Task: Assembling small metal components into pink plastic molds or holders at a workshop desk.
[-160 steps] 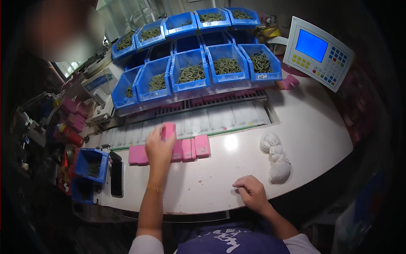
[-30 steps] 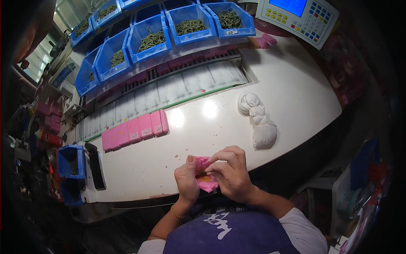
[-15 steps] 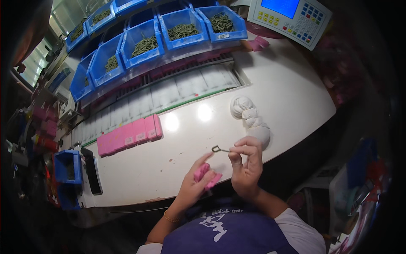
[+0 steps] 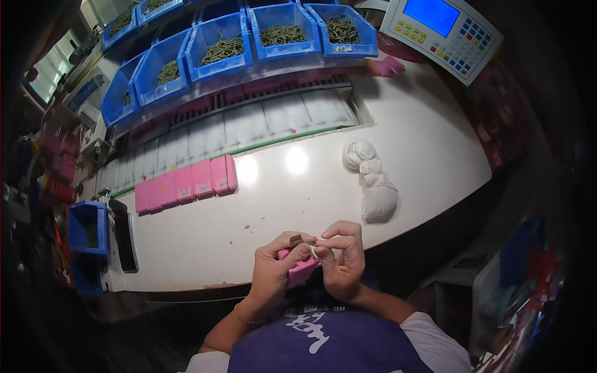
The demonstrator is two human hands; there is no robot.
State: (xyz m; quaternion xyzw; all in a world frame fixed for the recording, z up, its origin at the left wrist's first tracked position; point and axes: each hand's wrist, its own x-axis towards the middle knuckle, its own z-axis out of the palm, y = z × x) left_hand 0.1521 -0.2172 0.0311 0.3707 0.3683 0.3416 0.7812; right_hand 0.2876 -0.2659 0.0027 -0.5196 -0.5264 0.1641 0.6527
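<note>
Above the table's near edge my two hands meet. My left hand (image 4: 273,264) is closed around a pink rubber mould (image 4: 303,271), which shows below its thumb. A small dark green wax piece (image 4: 296,239), with a looped head and a thin stem, lies at the left fingertips. The stem runs to my right hand (image 4: 342,261), whose thumb and forefinger pinch its end while the other fingers curl loosely. Whether the left fingers also grip the looped head cannot be made out.
A row of pink moulds (image 4: 185,184) lies left on the white table (image 4: 298,202). A knotted white cloth bundle (image 4: 372,177) rests to the right. Blue bins (image 4: 283,38) of green pieces stand behind, beside a keypad panel (image 4: 444,31). A dark phone-like slab (image 4: 126,242) is far left.
My hands have come together, bringing the wax piece's looped head to the left fingertips. The left hand now grips the pink mould more upright and closer in. The whole view has shifted slightly.
</note>
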